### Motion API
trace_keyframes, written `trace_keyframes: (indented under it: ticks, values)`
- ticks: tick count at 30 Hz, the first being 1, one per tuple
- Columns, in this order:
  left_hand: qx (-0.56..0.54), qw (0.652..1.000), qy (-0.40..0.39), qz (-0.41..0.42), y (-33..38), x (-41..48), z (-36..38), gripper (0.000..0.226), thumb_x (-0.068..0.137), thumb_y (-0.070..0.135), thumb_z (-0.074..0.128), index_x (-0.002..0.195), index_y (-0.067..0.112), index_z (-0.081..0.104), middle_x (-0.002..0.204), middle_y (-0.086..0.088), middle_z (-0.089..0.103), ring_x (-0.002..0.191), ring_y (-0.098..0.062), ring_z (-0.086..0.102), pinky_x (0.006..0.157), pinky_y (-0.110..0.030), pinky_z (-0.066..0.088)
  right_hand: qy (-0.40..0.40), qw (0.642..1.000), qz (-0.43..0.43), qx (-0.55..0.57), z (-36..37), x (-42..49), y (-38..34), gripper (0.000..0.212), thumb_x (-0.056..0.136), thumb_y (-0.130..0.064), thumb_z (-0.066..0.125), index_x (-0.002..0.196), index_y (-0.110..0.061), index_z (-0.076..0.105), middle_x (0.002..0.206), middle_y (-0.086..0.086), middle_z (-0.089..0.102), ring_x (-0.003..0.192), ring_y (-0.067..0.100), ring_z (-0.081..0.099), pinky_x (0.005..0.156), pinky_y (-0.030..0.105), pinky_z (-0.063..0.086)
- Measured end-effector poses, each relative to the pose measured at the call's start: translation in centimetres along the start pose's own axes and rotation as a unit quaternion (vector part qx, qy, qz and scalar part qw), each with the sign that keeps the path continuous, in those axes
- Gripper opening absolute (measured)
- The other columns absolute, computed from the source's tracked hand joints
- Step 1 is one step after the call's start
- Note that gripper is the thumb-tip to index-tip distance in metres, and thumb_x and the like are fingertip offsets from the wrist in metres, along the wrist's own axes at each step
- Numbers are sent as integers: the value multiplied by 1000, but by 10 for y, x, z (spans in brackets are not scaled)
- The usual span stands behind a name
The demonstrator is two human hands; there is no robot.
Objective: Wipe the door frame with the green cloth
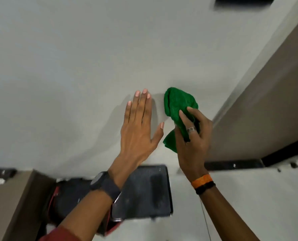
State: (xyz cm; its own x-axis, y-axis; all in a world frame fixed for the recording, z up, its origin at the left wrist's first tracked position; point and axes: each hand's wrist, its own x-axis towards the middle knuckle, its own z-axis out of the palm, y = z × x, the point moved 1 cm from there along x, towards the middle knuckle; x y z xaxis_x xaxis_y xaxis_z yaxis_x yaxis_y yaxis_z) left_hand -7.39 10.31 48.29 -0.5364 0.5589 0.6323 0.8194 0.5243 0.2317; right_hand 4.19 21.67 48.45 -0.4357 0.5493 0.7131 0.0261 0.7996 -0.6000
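Note:
A bunched green cloth (177, 108) is gripped in my right hand (192, 140), just in front of the pale grey wall (75, 58). Part of the cloth hangs below my fingers. My left hand (138, 126) lies flat on the wall right beside the cloth, fingers together and pointing up, holding nothing. A grey-brown door frame (266, 108) runs slantwise at the right, a short way right of the cloth. Whether the cloth touches the wall I cannot tell.
A dark mat (144, 192) lies on the pale floor under my wrists, with a black and red bag (66, 200) to its left. A black skirting strip (235, 165) runs along the wall's foot. Another grey-brown panel (17, 202) stands at lower left.

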Motion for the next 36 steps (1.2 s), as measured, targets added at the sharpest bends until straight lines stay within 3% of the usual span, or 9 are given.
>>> trace_keyframes:
  ticks: [4, 9, 14, 17, 21, 24, 27, 31, 36]
  values:
    - [12, 993, 105, 46, 34, 110, -85, 76, 108, 48, 30, 164, 1, 9, 174, -13, 8, 163, -26, 3, 134, -39, -2, 76, 989, -124, -8, -39, 113, -60, 37, 93, 4, 72, 130, 0, 70, 140, 12, 58, 127, 27, 51, 116, 19, 39]
    - [6, 970, 220, 104, 83, 231, -185, 75, 106, 43, 37, 164, -1, 16, 173, -18, 17, 163, -29, 8, 134, -43, 5, 203, 947, -249, 6, -90, 250, -139, 38, 96, -1, 67, 134, -5, 66, 143, 8, 52, 125, 27, 51, 114, 25, 44]
    - [10, 945, 290, 151, 133, 317, -251, 74, 108, 43, 37, 163, -3, 22, 173, -18, 18, 163, -32, 11, 134, -47, 10, 285, 913, -291, -16, -148, 353, -189, 45, 90, 10, 70, 133, -3, 69, 143, 11, 53, 125, 30, 50, 116, 30, 42]
    - [7, 931, 314, 183, 168, 360, -275, 73, 106, 40, 40, 162, -6, 25, 172, -19, 21, 162, -34, 14, 133, -49, 14, 337, 895, -290, -33, -189, 402, -202, 47, 89, 13, 69, 134, -2, 69, 140, 22, 59, 126, 32, 49, 114, 42, 45]
    - [-17, 923, 320, 215, 206, 406, -279, 72, 106, 38, 39, 162, -6, 24, 173, -19, 21, 162, -32, 13, 134, -48, 12, 392, 876, -274, -65, -236, 458, -195, 49, 93, 2, 67, 140, -5, 64, 147, 25, 55, 135, 32, 46, 116, 49, 43]
    - [-45, 925, 294, 238, 225, 433, -269, 72, 106, 38, 36, 162, -4, 23, 173, -18, 20, 163, -30, 13, 134, -46, 11, 319, 909, -231, -137, -251, 489, -175, 66, 99, -38, 66, 156, -10, 46, 167, 21, 34, 156, 36, 32, 128, 49, 27]
    - [22, 934, 270, 232, 230, 453, -252, 74, 107, 43, 29, 165, -1, 17, 175, -16, 14, 163, -29, 7, 134, -49, 11, 210, 941, -205, -169, -248, 509, -153, 80, 103, -57, 48, 166, -14, 24, 177, 14, 10, 165, 32, 5, 135, 56, 7]
    - [124, 918, 305, 222, 233, 466, -235, 74, 109, 43, 31, 166, 0, 14, 175, -18, 11, 163, -31, 5, 133, -53, 10, 247, 924, -219, -195, -243, 522, -147, 74, 107, -54, 30, 167, -12, 15, 178, 13, 10, 166, 31, 4, 136, 56, 6]
    - [163, 897, 338, 234, 235, 472, -228, 68, 109, 30, 33, 165, -3, 12, 174, -22, 11, 163, -36, 8, 132, -56, 12, 261, 917, -224, -203, -256, 551, -165, 67, 110, -43, 34, 167, -12, 19, 177, 15, 11, 165, 32, 6, 136, 53, 5]
